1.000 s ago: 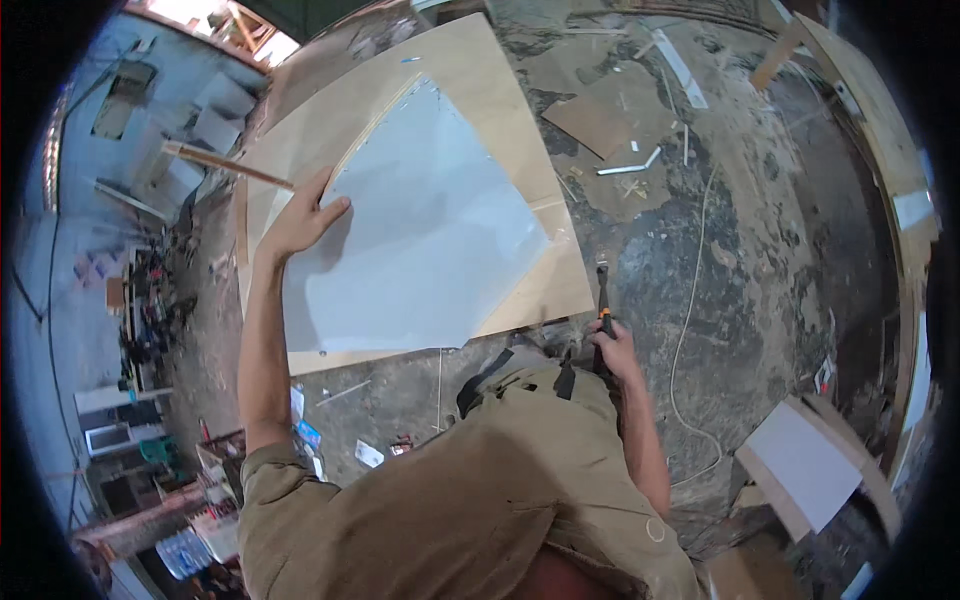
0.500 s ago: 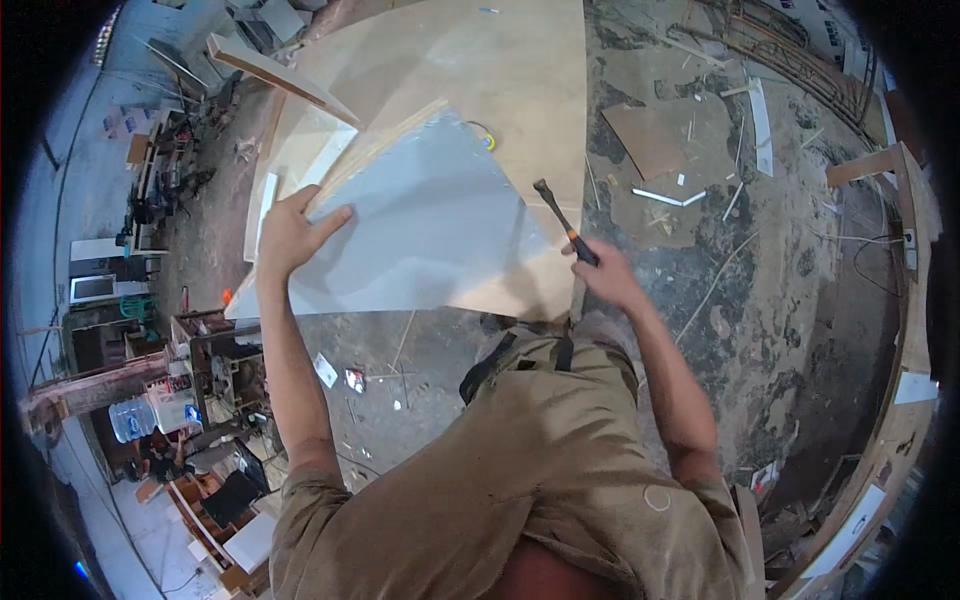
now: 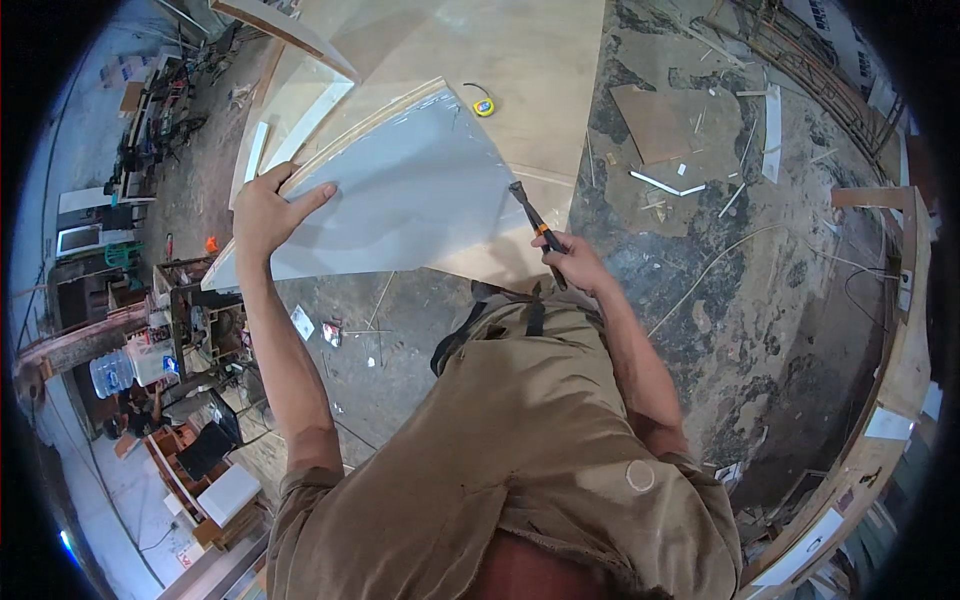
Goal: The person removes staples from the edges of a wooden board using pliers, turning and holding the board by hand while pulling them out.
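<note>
A grey-faced panel (image 3: 400, 190) with pale wooden edging lies at a slant on a large plywood sheet (image 3: 530, 70). Around its left edge my left hand (image 3: 265, 215) is closed, with the thumb laid on the grey face. My right hand (image 3: 578, 265) grips the black handle of a hammer (image 3: 533, 215) that has an orange band. The hammer's head is by the panel's right edge; whether it touches cannot be told. Shiny marks, perhaps staples, run along the panel's upper edges. Beyond its top corner rests a yellow tape measure (image 3: 484, 107).
White-edged wooden strips (image 3: 315, 120) lie left of the panel, and an upright board (image 3: 285, 32) stands behind them. A brown board piece (image 3: 650, 125) and scraps litter the floor at right. A wooden frame (image 3: 905, 350) curves along the right. A person sits far left near a water bottle (image 3: 112, 372).
The hammer and my right hand have moved left, bringing its head to the panel's right edge. My left hand keeps its hold on the panel. The whole view has shifted a little.
</note>
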Demonstrator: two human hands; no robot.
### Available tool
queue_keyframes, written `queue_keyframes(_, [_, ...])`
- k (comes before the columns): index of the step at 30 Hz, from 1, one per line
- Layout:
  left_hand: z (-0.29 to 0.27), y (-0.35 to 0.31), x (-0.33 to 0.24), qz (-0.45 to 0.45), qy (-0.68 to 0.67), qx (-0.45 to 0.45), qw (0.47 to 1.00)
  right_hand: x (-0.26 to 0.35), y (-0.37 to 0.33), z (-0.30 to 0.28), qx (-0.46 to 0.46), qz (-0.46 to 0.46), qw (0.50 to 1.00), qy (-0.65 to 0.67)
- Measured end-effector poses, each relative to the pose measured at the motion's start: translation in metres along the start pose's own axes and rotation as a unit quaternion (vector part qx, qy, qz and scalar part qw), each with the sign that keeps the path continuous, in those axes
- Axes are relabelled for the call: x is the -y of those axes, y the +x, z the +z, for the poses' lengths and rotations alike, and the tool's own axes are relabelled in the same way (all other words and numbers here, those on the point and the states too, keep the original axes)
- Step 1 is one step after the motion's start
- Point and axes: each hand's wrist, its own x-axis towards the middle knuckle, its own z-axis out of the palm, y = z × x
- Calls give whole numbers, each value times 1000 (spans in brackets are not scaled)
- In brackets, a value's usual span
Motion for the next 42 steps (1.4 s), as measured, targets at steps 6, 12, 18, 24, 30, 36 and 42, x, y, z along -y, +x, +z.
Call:
queue_keyframes(6, [0,6,3,6,-7,-2,1000,8,7,3,22,-29,998,41])
queue_keyframes(12, [-2,7,4,29,14,-8,999,15,13,31,-54,-44,996,52])
queue_keyframes(18, [3,7,-2,45,13,-27,999,-4,35,57,-100,-44,994,7])
queue_keyframes(24, [6,8,3,53,33,-37,997,9,28,64,-99,31,994,24])
queue_keyframes(30, [5,18,14,73,5,-62,995,-14,58,56,-146,-55,987,-29])
queue_keyframes(36, [8,33,17,82,10,-54,995,-60,118,51,-189,-88,971,-121])
queue_keyframes(42, [8,41,26,91,-5,-68,994,-53,117,50,-160,-116,976,-92])
